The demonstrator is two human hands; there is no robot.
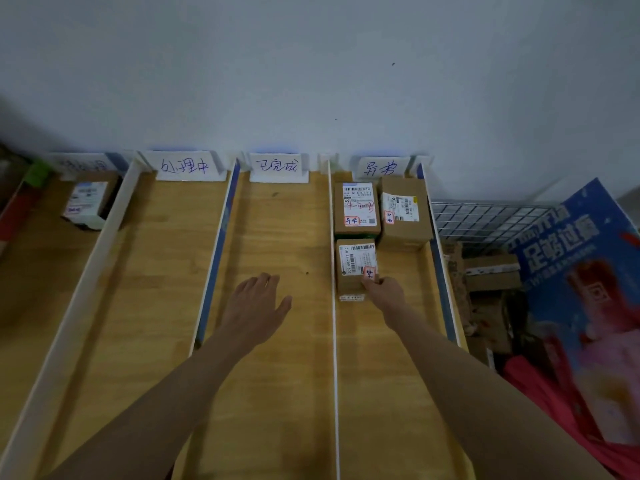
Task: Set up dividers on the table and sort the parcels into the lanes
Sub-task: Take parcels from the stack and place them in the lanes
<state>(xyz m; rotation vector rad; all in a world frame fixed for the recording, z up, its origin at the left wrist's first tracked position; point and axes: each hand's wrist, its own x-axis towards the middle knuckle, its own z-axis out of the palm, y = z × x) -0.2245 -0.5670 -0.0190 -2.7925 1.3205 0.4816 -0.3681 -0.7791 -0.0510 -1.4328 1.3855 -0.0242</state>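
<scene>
White dividers [333, 271] split the wooden table [277, 341] into lanes, each with a handwritten label card at the wall end. In the rightmost lane lie two cardboard parcels [356, 207] [403, 213] side by side, and a third small parcel [356, 265] in front of them. My right hand [382, 289] grips the near right corner of that third parcel. My left hand [258, 303] hovers flat with spread fingers over the lane to its left, holding nothing. One more parcel [88, 202] lies in the far-left lane.
A wire basket [485, 220] with more cardboard boxes [491, 271] stands right of the table, beside a blue printed poster [581, 289] and red fabric [540, 386]. A green object [38, 173] sits at the far left by the wall.
</scene>
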